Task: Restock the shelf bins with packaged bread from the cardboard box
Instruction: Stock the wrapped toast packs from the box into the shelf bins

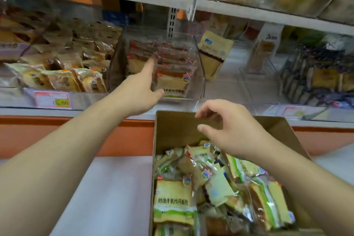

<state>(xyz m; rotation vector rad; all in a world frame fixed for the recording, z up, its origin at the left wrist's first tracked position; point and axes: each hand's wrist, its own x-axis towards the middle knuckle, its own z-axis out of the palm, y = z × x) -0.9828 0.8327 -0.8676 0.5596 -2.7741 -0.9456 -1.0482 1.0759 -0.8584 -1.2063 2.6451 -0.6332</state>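
Head view: our left hand [142, 90] is reached into the clear shelf bin [199, 74], fingers straight and pressed against the front pack of bread [173, 80], thumb down near the bin's front lip. We read that as steadying or pushing the row back so the packs stand in file; it isn't pinching anything we can see.

Our right hand [228, 130] hovers over the cardboard box [172, 126], fingers loosely curled, thumb and forefinger apart, nothing in it. Looks staged for the next pick, but that's our guess.

Where the stock is:
- Bin: packs stand on edge, one behind another, printed faces toward us, label text along the bottom. Long axis roughly vertical, tilted back a bit. Row runs front to back.
- Box: sits below the shelf edge, open top, far wall bare. Loose bread packs [220, 184] jumbled at mixed angles.
- One pack [173, 201] at the box's left lies flat, face up, text upright to us, long axis pointing toward the shelf. Easiest grab, we think: tip it up and it matches the bin's orientation.

Neighbouring bin on the left [57, 80] holds other bread, price tag [53, 99] on its front. Bin still has room behind the front lip, so restock isn't finished.
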